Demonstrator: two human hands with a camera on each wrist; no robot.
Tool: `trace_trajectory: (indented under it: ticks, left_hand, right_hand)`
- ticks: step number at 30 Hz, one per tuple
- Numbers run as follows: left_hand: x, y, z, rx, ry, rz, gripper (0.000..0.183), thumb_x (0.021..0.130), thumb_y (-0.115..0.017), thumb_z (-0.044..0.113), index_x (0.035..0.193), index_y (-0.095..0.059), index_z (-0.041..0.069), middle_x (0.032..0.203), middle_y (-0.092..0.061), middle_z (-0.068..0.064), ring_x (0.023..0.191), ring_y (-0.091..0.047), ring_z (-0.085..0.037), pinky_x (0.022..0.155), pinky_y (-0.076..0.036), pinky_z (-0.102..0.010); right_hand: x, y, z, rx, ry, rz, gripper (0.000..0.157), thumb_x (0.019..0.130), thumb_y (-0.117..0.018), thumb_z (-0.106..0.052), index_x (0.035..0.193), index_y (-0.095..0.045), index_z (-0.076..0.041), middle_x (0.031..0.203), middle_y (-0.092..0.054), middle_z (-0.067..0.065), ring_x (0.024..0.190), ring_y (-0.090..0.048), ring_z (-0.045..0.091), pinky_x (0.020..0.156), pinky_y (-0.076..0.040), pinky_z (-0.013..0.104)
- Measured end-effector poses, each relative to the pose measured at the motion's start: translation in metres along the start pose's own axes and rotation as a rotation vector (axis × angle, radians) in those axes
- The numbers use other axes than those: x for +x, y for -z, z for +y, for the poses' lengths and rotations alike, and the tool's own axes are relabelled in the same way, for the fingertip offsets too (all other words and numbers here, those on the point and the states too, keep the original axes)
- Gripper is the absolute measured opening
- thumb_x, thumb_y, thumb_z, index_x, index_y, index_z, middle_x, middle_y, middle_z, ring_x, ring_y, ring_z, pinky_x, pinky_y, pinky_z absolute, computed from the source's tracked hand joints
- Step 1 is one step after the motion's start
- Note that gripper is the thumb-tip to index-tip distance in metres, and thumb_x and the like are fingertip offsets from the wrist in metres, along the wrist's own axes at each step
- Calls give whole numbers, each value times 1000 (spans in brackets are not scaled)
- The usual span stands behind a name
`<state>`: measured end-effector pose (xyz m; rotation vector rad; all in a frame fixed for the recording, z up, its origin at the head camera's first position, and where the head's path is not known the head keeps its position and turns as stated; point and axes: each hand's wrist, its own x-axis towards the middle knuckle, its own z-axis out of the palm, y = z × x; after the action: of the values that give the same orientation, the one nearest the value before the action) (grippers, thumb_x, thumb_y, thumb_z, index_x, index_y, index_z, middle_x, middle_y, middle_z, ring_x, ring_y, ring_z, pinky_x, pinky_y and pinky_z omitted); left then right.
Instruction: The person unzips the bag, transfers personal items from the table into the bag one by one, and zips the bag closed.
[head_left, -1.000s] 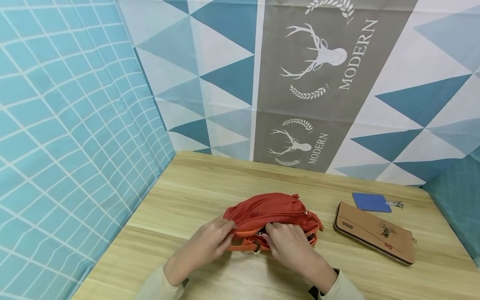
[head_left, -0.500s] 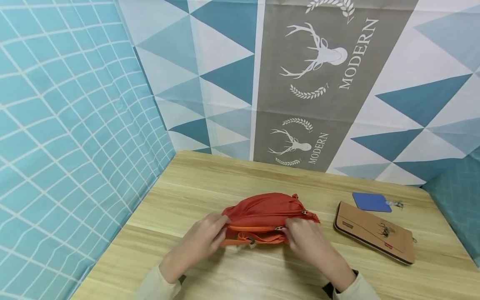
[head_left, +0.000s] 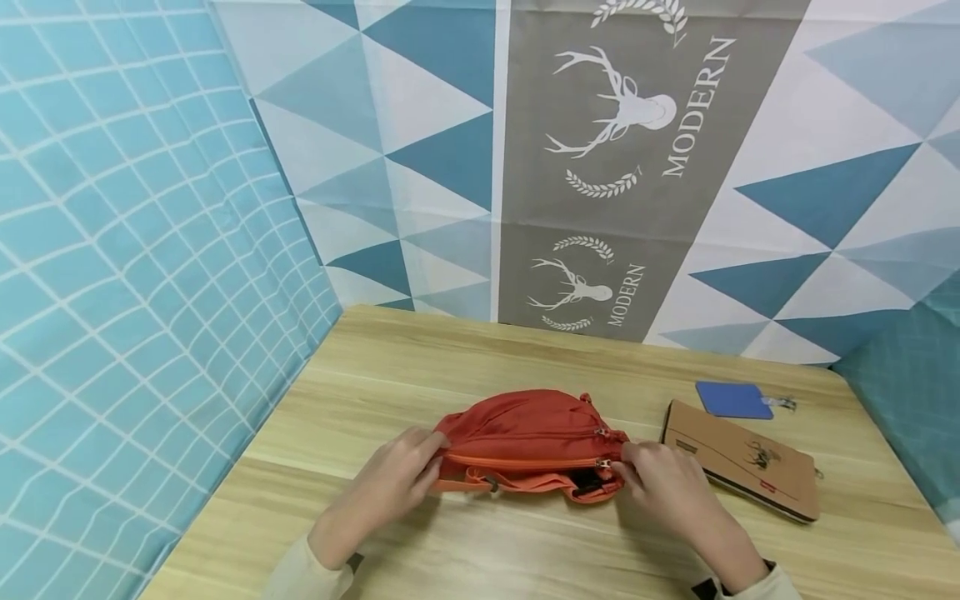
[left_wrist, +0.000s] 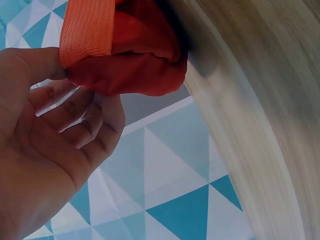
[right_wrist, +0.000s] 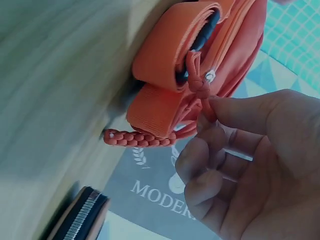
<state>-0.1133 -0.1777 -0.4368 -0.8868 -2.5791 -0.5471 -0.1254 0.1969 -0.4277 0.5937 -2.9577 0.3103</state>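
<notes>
A red waist bag (head_left: 525,425) with orange straps lies on the wooden table. My left hand (head_left: 401,475) pinches the bag's left end between thumb and fingers; the left wrist view shows the thumb against an orange strap (left_wrist: 87,35). At the other end, my right hand (head_left: 667,483) pinches the knotted cord pull (right_wrist: 200,87) of the front zipper, its metal slider (right_wrist: 210,75) just above the fingertips in the right wrist view. Along the bag's front the orange zipper line (head_left: 525,462) runs closed up to the slider. A braided red cord (right_wrist: 142,139) hangs from another zipper.
To the right of the bag lies a tan zippered case (head_left: 742,458) with a deer print, close to my right hand. Behind it is a blue card holder (head_left: 731,399) with a metal clip. Patterned cloth (head_left: 435,167) covers the walls behind and beside the table.
My right hand has drawn the front zipper's slider rightward to the bag's right end, and the gap in the pocket has closed. My left hand keeps its hold, shifted slightly left.
</notes>
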Motion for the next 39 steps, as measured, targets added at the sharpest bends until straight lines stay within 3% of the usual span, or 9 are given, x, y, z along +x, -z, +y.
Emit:
trace_trajectory:
  ticks: [3,10,14,17,19,23,29,35,39]
  left_hand:
    - [2,-2,0,34,-18,9,18,83,-74,1,98,-67,8,86,-68,-1,76,-59,-12,66,-53,-27]
    - [9,-23,-1,266,-34,-2,22,80,-80,6,96,-66,9,82,-70,-2,73,-61,-17,67,-52,-33]
    - [13,-28,6,264,32,-41,24,78,-76,0,97,-62,7,72,-62,-1,66,-60,-17,62,-51,-33]
    - [15,-21,13,248,59,-69,27,80,-78,4,101,-62,6,72,-60,0,65,-61,-16,60,-52,-32]
    - [20,-16,20,254,31,-79,31,82,-79,9,107,-62,5,81,-64,-3,71,-63,-19,63,-53,-34]
    - [42,-14,43,272,-93,-82,32,87,-75,16,114,-62,6,102,-66,-6,90,-63,-23,73,-54,-37]
    - [78,-30,81,184,-283,-117,22,91,-71,18,110,-62,11,93,-63,0,82,-60,-14,70,-53,-26]
    - [101,-61,99,-63,-343,-194,49,94,-70,20,137,-50,12,101,-65,2,75,-56,-3,68,-49,-15]
    - [109,-81,102,-230,-372,-254,47,94,-68,16,135,-45,13,95,-59,7,67,-44,3,60,-38,-8]
  right_hand:
    - [-2,0,10,25,0,-26,38,90,-75,-23,64,-47,-24,56,-38,-11,49,-32,6,47,-26,23]
    - [-8,1,28,135,66,-87,29,91,-73,-26,70,-53,-25,55,-39,-15,48,-31,1,49,-28,22]
    - [-8,0,32,197,50,5,16,94,-70,-32,97,-60,-21,54,-37,-16,45,-27,-1,45,-26,21]
    - [-6,-2,32,195,25,40,32,96,-68,-34,119,-59,-13,54,-37,-16,43,-27,-1,42,-26,21]
    - [-5,-3,33,182,18,27,36,95,-69,-33,121,-61,-10,57,-43,-15,45,-33,-1,44,-31,22]
    - [-6,-3,35,123,27,24,23,91,-74,-28,107,-68,-13,75,-53,-8,57,-46,4,49,-37,23]
    - [-8,2,33,163,36,45,6,93,-71,-16,88,-69,-17,77,-44,-6,61,-37,6,49,-34,21]
    - [-10,3,25,574,64,-87,18,105,-52,-20,90,-61,-17,78,-52,-6,65,-47,5,56,-44,25]
    - [-13,-2,23,785,110,-206,23,108,-44,-29,109,-62,-15,80,-58,-3,66,-51,3,59,-46,25]
